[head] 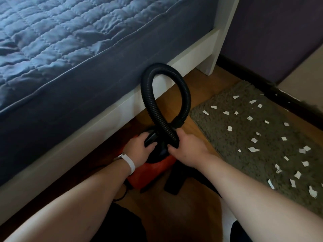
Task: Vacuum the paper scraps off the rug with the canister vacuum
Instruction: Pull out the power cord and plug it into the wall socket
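A home bedroom: a quilted blue bed (52, 49) on a white frame (192, 56), wooden floor (178, 215).

Red canister vacuum (153, 170) with black top, upright on the wood floor, near centre, just left of the rug, black ribbed hose (148, 100) rising from it in a tall self-crossing loop, shaggy grey-green rug (227, 137) at right, small white paper scraps (253, 149) scattered across it

Counted one canister vacuum (153, 170), one hose (148, 95), one rug (218, 133), roughly twenty-five paper scraps (253, 149), one bed (70, 49), two hands, namely left hand (139, 149) and right hand (187, 149), one wristband (130, 162)
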A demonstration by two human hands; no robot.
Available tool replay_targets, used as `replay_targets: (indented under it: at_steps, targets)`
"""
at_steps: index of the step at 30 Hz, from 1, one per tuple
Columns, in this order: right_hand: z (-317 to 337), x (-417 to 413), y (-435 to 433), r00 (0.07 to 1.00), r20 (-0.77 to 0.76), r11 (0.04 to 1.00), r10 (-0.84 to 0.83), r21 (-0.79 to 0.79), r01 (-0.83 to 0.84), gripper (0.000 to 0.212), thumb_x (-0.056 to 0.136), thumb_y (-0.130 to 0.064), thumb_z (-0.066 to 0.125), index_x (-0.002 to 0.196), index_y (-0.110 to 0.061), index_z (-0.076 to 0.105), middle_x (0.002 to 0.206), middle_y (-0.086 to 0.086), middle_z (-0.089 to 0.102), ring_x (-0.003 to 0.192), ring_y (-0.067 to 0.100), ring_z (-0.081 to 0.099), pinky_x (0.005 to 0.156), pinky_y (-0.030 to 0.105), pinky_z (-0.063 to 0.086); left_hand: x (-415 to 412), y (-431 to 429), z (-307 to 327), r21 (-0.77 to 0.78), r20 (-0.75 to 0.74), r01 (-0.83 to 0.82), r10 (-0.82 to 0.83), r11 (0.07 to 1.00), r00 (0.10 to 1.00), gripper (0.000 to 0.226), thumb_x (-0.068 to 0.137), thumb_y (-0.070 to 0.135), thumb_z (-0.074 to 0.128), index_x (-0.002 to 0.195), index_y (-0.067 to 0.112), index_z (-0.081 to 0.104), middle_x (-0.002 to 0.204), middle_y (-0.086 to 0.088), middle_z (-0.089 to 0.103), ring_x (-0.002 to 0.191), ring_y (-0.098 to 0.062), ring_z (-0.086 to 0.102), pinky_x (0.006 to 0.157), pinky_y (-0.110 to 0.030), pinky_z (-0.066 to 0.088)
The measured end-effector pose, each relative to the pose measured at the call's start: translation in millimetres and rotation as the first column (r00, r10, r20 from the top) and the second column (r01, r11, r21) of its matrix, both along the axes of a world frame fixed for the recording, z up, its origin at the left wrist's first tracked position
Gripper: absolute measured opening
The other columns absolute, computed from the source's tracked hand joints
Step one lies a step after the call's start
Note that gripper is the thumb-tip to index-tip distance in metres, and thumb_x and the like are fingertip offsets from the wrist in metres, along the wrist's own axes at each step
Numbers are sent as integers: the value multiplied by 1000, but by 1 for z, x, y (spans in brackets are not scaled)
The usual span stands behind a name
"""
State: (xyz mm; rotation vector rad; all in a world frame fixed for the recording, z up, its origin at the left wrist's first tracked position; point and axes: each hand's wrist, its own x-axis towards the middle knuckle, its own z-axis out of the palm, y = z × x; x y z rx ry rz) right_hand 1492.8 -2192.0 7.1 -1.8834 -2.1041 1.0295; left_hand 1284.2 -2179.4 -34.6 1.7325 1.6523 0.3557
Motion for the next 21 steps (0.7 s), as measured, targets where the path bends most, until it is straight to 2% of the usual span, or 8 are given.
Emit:
replay_targets:
  at_steps: [4,7,9,12,15,17,19,21]
  targets:
    - [-5,-8,4,1000,-2,999,-12,42,12,34,92,-46,58,114,-24,44,88,-5,58,74,16,61,56,35,52,13,4,-1,11,90,56,-56,998,994,25,93,31,62,118,28,63,99,10,68,93,-11,65,78,-30,55]
    - [-15,-6,9,996,-22,984,-87,157,89,28,89,-43,62,98,-23,44,98,-7,45,93,17,53,71,32,46,26,7,-3,19,151,155,-156,988,976,24,93,27,61,117,27,63,101,7,70,92,-11,65,79,-37,56]
    - [-23,-2,11,994,-17,963,-112,244,113,33,85,-41,66,103,-19,50,109,-2,44,107,20,46,88,34,46,29,10,-3,-6,178,177,-173,984,969,32,93,23,61,125,28,61,110,7,68,99,-9,64,86,-33,55]
    - [-30,2,10,998,-29,975,-55,215,60,53,81,-43,67,124,-16,54,128,2,47,124,23,43,106,41,42,21,12,-2,-40,207,124,-113,991,972,45,93,17,62,136,28,54,119,8,65,108,-5,60,94,-28,51]
    - [-30,-4,7,999,-40,990,8,142,-2,62,83,-44,65,136,-21,46,131,-2,47,128,21,43,107,41,41,6,9,-2,-112,270,74,-41,991,962,39,92,15,64,128,29,59,113,13,66,102,6,60,89,-20,51]
    - [-28,-9,7,999,-28,987,15,160,-10,66,84,-44,66,141,-21,41,134,-1,44,128,21,43,108,41,40,-2,7,0,-127,260,89,-53,988,964,34,91,16,66,121,30,62,108,14,66,97,9,59,82,-14,48]
    - [-22,-16,6,1000,-5,974,19,225,-17,76,82,-43,68,146,-20,34,141,2,40,132,24,40,110,43,39,-9,7,4,-118,249,91,-59,989,967,28,89,18,68,113,32,65,106,14,67,97,8,59,80,-11,45]
    - [-16,-25,3,994,100,910,52,405,-89,81,78,-38,72,147,-16,36,146,9,38,137,29,36,113,49,37,-17,5,7,-115,237,98,-69,988,969,27,88,20,71,110,33,65,106,16,67,98,9,59,80,-8,44]
